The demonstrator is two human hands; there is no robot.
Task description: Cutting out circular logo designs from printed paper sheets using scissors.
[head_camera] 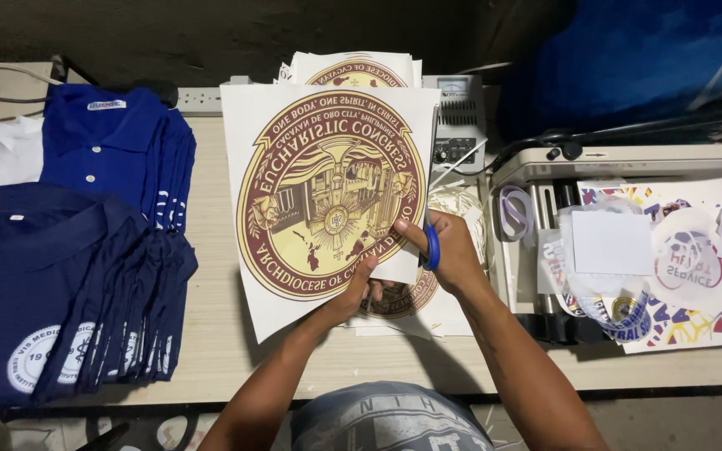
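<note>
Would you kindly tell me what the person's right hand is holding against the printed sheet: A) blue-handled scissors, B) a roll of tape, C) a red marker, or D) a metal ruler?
A: the right hand has its fingers through the blue-handled scissors at the edge of the printed sheet, which the left hand steadies.

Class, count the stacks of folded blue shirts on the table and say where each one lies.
2. A royal blue stack lies at the far left, beside the printed sheet; a navy stack lies nearer, at the left edge. More may be hidden out of frame.
</note>
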